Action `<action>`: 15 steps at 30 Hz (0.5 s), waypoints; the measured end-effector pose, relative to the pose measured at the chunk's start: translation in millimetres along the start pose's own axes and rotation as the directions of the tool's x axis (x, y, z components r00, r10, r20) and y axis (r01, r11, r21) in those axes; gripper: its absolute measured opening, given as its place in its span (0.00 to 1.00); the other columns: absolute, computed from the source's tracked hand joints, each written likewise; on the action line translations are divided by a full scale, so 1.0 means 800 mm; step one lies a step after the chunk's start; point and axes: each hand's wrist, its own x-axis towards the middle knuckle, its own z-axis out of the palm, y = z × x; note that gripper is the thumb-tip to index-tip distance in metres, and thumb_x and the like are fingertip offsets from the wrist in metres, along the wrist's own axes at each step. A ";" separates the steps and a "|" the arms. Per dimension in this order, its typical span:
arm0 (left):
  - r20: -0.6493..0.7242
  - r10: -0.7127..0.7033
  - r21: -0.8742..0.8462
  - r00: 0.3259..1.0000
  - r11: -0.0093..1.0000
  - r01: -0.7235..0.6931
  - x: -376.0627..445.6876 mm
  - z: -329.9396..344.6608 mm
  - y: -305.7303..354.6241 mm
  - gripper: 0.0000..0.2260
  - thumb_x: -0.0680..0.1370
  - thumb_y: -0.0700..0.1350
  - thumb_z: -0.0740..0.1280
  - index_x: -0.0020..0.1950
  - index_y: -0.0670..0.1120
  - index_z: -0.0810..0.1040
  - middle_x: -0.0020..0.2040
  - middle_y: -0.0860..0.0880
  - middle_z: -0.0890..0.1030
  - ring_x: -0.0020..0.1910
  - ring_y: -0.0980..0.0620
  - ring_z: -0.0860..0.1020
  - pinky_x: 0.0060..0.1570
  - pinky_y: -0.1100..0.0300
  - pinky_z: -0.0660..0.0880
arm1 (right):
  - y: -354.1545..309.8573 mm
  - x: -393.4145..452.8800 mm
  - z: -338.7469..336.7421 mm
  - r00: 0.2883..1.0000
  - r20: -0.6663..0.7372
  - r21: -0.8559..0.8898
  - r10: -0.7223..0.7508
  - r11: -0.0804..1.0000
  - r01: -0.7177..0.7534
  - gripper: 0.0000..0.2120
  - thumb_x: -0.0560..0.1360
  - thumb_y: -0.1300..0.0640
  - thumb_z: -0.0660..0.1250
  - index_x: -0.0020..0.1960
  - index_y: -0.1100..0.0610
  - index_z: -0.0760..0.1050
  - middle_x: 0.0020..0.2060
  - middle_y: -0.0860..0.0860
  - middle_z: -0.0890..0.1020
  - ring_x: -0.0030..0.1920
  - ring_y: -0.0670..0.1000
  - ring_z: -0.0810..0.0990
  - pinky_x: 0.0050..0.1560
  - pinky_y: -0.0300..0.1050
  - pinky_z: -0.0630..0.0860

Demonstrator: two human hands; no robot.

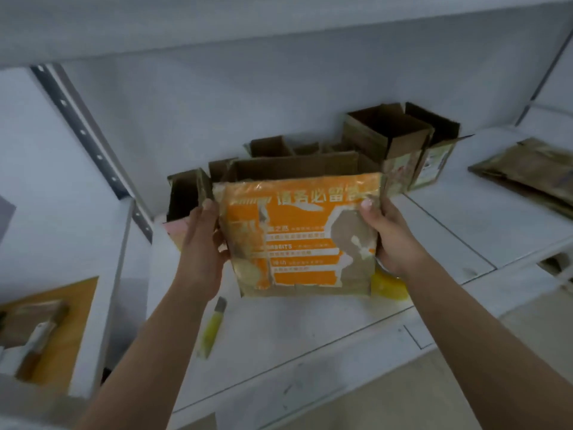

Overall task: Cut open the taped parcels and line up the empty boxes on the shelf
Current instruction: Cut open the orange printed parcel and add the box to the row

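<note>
**Open box held between both hands above the shelf**

Your two forearms enter from 7 and 5 o'clock and converge on the orange-labelled box [297, 234] at frame centre. Your left hand [201, 240] clasps the box's left side, thumb on the front edge, fingers wrapped behind. Your right hand [390, 234] grips the right side, thumb tip pressed on the upper front corner. The hands are apart, with the full box width between them. The box stands upright, top flaps open, its torn orange label facing you.

Nearest you, at 7 o'clock of the box, a yellow utility knife [212, 327] lies flat on the white shelf [310, 336], clear of both hands. A yellow object [389, 285] sits just below your right wrist, partly hidden by the box; its type cannot be determined.

Behind the held box, a row of open boxes [387, 135] runs from 10 to 1 o'clock along the rear wall, the tallest at 1 o'clock. At 3 o'clock, flattened brown packaging [527, 172] lies on the same shelf, well apart from the row.
</note>
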 end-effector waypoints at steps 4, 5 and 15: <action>-0.042 -0.102 -0.028 0.994 0.994 0.101 0.007 -0.024 -0.023 0.16 0.82 0.58 0.56 0.63 0.52 0.75 0.57 0.52 0.81 0.58 0.50 0.79 0.59 0.44 0.74 | 0.021 -0.005 0.008 0.999 -0.026 -0.008 0.020 1.000 -0.020 0.49 0.52 0.32 0.80 0.67 0.47 0.69 0.56 0.47 0.84 0.56 0.51 0.83 0.49 0.45 0.81; -0.047 -0.134 -0.013 0.990 0.991 0.134 0.004 -0.028 -0.032 0.18 0.82 0.58 0.56 0.66 0.51 0.74 0.60 0.50 0.81 0.60 0.48 0.78 0.62 0.42 0.72 | 0.031 -0.008 0.007 0.999 -0.025 -0.004 0.039 0.999 -0.039 0.50 0.51 0.31 0.80 0.68 0.48 0.68 0.55 0.46 0.84 0.55 0.49 0.83 0.48 0.43 0.81; 0.112 -0.194 0.029 0.975 0.981 0.192 0.017 -0.045 -0.046 0.24 0.77 0.56 0.61 0.68 0.45 0.72 0.58 0.39 0.81 0.50 0.43 0.83 0.45 0.49 0.82 | 0.042 -0.022 0.004 0.964 -0.053 0.389 0.260 0.894 -0.220 0.48 0.59 0.26 0.71 0.72 0.48 0.71 0.67 0.55 0.77 0.66 0.58 0.76 0.71 0.60 0.67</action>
